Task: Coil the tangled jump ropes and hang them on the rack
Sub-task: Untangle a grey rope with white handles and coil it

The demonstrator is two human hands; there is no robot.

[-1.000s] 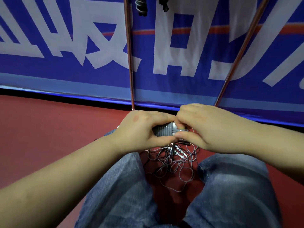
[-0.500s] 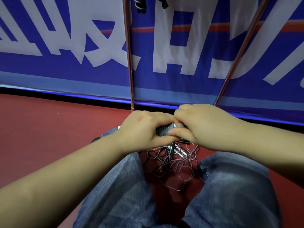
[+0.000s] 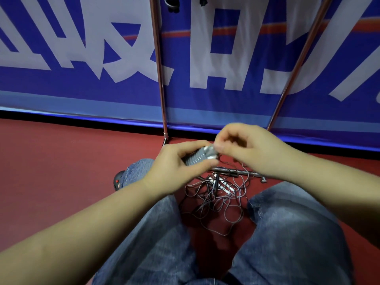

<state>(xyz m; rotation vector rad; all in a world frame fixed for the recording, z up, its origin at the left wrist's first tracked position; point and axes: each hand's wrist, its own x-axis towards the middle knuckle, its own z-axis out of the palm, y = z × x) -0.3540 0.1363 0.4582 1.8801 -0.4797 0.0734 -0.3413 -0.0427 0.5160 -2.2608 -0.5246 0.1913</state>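
Observation:
My left hand (image 3: 176,167) grips a grey ribbed jump rope handle (image 3: 200,156) at chest height above my knees. My right hand (image 3: 248,149) is at the handle's right end, thumb and fingers pinched together there; the thin cord between them is too fine to make out. Below the hands a tangle of thin dark rope (image 3: 216,198) lies on the red floor between my legs, with other handles (image 3: 223,185) partly buried in it. Two copper rack poles (image 3: 159,68) rise in front of me, and dark coiled ropes (image 3: 171,4) hang at the top edge.
A blue banner (image 3: 226,58) with large white characters stands close behind the rack. The rack's metal base bar (image 3: 236,171) lies on the floor under my right hand. My knees in blue jeans (image 3: 292,233) flank the tangle, and a dark shoe (image 3: 118,182) shows at left.
My right hand has lifted and tilted away from the handle's end, so more of the grey handle shows. My left hand has turned the handle slightly upward to the right.

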